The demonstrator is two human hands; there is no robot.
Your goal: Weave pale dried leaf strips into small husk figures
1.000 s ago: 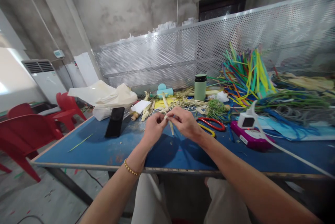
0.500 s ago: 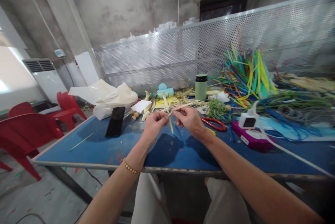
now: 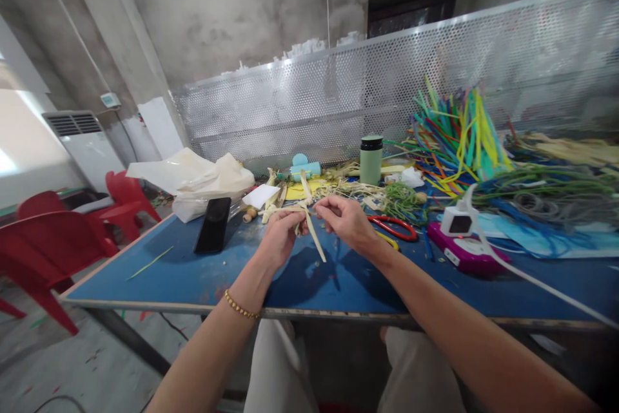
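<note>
Over the middle of the blue table, pale straw-coloured plant strips (image 3: 316, 240) cross each other at my fingertips. My left hand (image 3: 279, 238) is closed and pinches them near the crossing. One end points up and away, one lies leftward over the left fingers, and a longer one slants down to the right. Just right of the crossing, my right hand (image 3: 347, 223) has thumb and fingers pressed together. Whatever lies in that pinch is too small to make out. Red-handled pliers or scissors (image 3: 399, 230) lie beside the right wrist, partly hidden.
A black phone (image 3: 213, 225) and crumpled plastic bag (image 3: 213, 178) lie at left. Behind the hands stands a green jar (image 3: 371, 162). Coloured strips (image 3: 469, 136), a purple power block (image 3: 464, 255) and its white cable (image 3: 532, 287) occupy the right side.
The strip that stretched right over my right hand now lies leftward over my left. The lower strip end reaches further down and right. My left hand has turned slightly.
</note>
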